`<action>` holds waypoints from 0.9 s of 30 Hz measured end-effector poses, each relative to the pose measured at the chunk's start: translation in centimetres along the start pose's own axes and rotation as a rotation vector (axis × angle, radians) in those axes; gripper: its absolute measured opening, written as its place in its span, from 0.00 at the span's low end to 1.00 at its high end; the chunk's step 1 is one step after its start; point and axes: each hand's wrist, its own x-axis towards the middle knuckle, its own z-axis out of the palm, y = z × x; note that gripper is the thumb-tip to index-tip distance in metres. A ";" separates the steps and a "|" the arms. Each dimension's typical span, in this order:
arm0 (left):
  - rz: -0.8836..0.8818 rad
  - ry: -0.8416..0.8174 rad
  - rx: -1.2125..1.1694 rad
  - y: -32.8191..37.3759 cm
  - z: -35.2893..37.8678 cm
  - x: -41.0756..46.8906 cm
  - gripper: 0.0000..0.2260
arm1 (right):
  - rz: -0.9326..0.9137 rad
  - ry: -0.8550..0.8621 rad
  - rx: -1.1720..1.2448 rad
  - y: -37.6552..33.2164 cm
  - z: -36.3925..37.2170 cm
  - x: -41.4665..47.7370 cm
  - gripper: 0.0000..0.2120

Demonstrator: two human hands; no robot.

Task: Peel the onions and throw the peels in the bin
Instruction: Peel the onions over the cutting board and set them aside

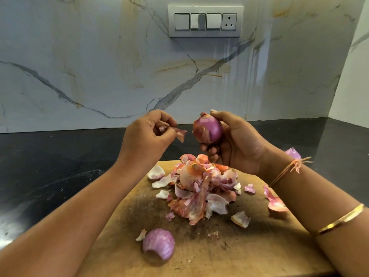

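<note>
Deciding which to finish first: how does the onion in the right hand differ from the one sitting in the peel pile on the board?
The held onion, gripped by the right hand above the cutting board, is glossy purple with torn skin on one side. The pile onion is paler, pinkish-orange, and lies on the board half buried in peels, touched by neither hand. Both look round and whole.

A single head-worn wide-angle view looks forward and down across the wooden board [259,246] on the dark counter [60,156], close over it, facing the marble wall [99,66] and switch panel [205,21] at the far side.
</note>
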 end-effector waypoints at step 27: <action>0.469 -0.154 -0.010 0.2 0.7 -0.4 0.11 | -0.020 0.034 -0.310 0.1 0.3 -0.2 0.33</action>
